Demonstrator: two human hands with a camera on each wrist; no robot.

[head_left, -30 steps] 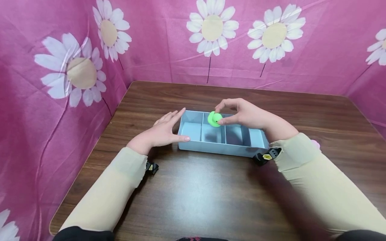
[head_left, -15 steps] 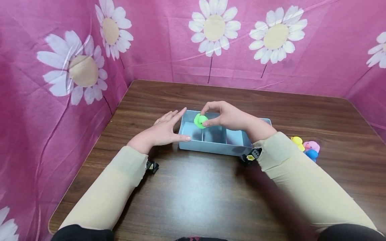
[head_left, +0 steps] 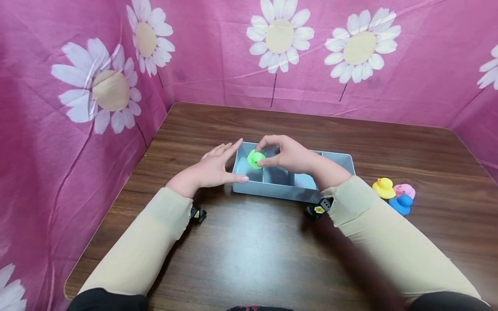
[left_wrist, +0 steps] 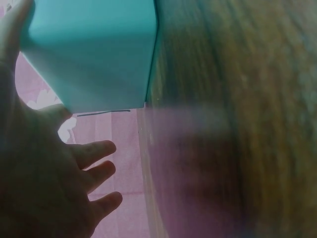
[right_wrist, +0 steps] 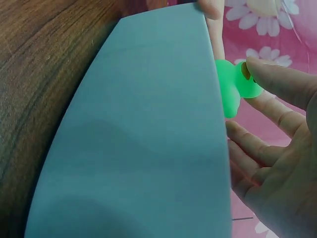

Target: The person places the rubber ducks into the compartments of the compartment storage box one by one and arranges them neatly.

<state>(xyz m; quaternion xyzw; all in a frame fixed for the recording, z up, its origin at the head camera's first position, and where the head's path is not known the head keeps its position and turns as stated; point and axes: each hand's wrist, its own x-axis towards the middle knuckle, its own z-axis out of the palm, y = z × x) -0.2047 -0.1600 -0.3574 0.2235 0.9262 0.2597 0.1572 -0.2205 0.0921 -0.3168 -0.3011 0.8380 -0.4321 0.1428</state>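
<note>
A green rubber duck [head_left: 254,159] is pinched between the thumb and fingers of my right hand [head_left: 289,155], over the leftmost compartment of a blue-grey divided box [head_left: 280,191]. In the right wrist view the duck [right_wrist: 230,87] shows above the box's rim, partly behind the wall. My left hand [head_left: 212,168] rests at the left end of the box, thumb on the near rim and index fingertip at the far corner. Its other fingers [left_wrist: 96,148] spread straight in the left wrist view. My right hand and forearm hide part of the box's middle and right compartments.
Right of the box, a yellow duck [head_left: 384,188], a pink duck [head_left: 405,191] and a blue duck [head_left: 401,204] sit close together on the wooden table [head_left: 249,250]. A pink daisy-print cloth [head_left: 218,56] hangs behind and to the left.
My right hand has carried the green duck leftward and lower, from the second compartment to the leftmost one. The three other ducks have come into view from behind my sleeve. My left hand stays put.
</note>
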